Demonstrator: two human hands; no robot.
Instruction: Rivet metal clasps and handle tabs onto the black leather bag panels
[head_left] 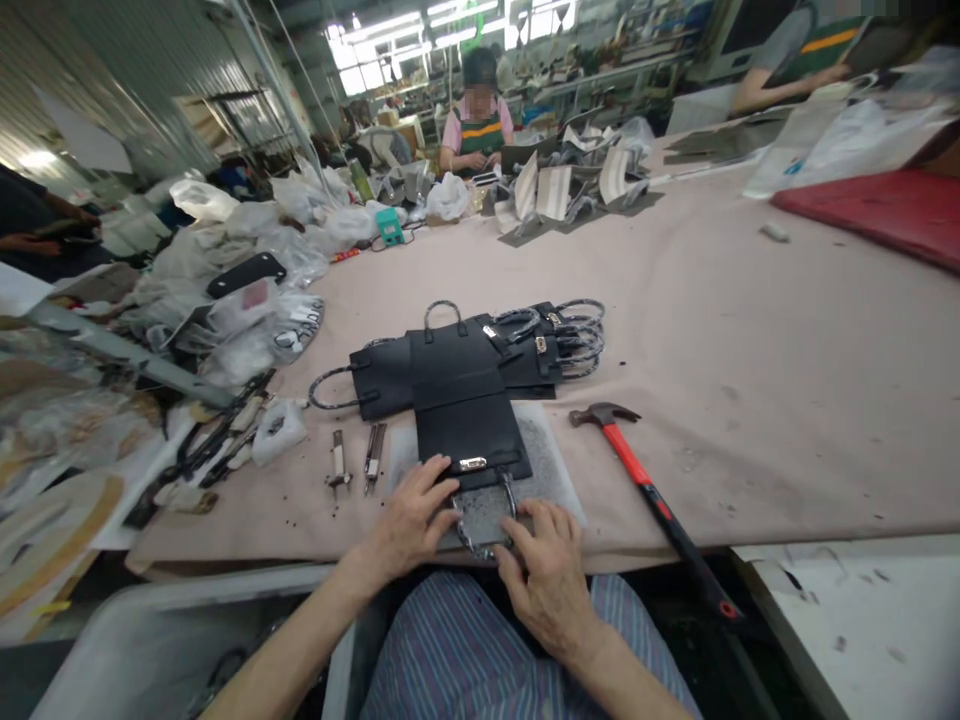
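Panel (469,430), black, partly over a board (553,465) on the bench (712,350), clasp (473,463) already on, handle (474,548) apparently too; remaining steps unclear. Left hand (411,510) at the panel's edge, fingers apart; right hand (551,565) curled at the handle, grip impossible to tell.

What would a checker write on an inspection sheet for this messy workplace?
Surface: pinkish table with wrinkles and specks.
Job's things: black panel with metal clasp and wrapped handle, partly over a grey slab; more black pieces behind.
Clutter: plastic bags heaped at the left; hammer poking past the near edge.
Left hand: fingers spread at the panel's near-left corner.
Right hand: at the handle; grip unclear.
Cables: thin dark cord, it seems, beside a teal box.
Surroundings: co-worker across the table, bright windows behind.
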